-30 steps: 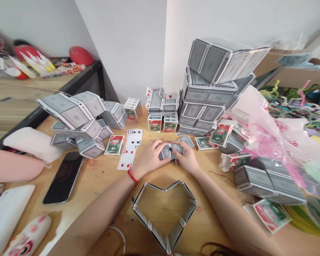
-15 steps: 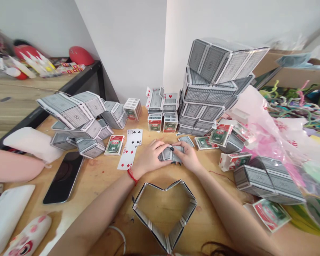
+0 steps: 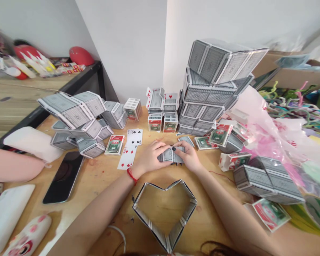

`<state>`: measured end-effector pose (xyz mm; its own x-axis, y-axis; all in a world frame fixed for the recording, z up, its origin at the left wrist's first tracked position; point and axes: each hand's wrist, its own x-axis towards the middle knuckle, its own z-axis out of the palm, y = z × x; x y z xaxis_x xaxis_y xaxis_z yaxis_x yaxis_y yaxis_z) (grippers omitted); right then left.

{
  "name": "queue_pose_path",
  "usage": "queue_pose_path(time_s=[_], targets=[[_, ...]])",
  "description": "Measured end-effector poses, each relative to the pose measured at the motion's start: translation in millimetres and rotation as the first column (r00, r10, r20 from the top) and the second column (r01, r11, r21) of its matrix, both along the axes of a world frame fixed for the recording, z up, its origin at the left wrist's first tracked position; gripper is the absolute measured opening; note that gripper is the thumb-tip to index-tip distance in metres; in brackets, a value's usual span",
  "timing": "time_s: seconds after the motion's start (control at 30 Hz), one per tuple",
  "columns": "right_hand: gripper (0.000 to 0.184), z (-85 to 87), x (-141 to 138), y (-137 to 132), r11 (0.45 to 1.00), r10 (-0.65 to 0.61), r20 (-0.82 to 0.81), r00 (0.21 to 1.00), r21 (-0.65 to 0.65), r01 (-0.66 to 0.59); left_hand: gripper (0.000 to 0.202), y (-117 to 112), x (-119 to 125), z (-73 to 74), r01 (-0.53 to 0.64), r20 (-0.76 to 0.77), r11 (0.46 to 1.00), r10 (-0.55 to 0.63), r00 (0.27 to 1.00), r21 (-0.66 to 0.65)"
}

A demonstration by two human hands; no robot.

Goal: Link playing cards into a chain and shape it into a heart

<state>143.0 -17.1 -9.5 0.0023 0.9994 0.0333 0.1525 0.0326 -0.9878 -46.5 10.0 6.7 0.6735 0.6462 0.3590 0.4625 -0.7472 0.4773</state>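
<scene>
Both my hands meet over a small bundle of grey-backed playing cards on the wooden table. My left hand curls round the bundle's left side, a red string on its wrist. My right hand pinches the right side with dark-nailed fingers. Just in front of my hands lies a heart-shaped frame made of folded cards. Loose face-up cards lie to the left of my left hand.
Folded-card shapes are stacked high at the back right and lower at the left. Card boxes stand by the wall. A black phone lies at left. Pink plastic and more card blocks fill the right.
My fingers have shifted slightly on the card bundle, and more of its grey back shows between my hands. Nothing else has moved.
</scene>
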Motion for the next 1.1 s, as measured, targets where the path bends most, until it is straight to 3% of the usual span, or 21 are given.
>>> queue_pose_path(time_s=[0.1, 0.33, 0.7, 0.93, 1.1], targets=[[0.029, 2.4, -0.9, 0.5, 0.999, -0.006, -0.014, 1.000, 0.041, 0.007, 0.052, -0.4, -0.3, 0.1, 0.000, 0.012, 1.000, 0.000, 1.000, -0.004], [0.039, 3.4, -1.6, -1.4, 0.990, 0.080, -0.142, 0.987, -0.105, -0.095, 0.052, 0.2, 0.3, -1.3, 0.018, 0.023, 1.000, -0.018, 1.000, 0.008], [0.035, 8.9, -5.0, -1.4, 0.995, 0.039, -0.152, 0.988, -0.088, -0.052, 0.053, -0.4, 2.8, -0.2, -0.017, -0.019, 0.998, 0.018, 1.000, 0.053], [0.036, 8.2, -3.6, -1.4, 0.995, 0.005, -0.182, 0.983, -0.100, -0.024, 0.062, -4.4, 6.7, 0.3, -0.149, 0.061, 0.986, 0.154, 0.986, -0.072], [0.036, 7.0, -4.4, -2.2, 0.996, 0.012, -0.152, 0.988, -0.081, -0.024, 0.055, -5.4, 4.9, 0.3, -0.123, 0.075, 0.988, 0.131, 0.989, -0.097]])
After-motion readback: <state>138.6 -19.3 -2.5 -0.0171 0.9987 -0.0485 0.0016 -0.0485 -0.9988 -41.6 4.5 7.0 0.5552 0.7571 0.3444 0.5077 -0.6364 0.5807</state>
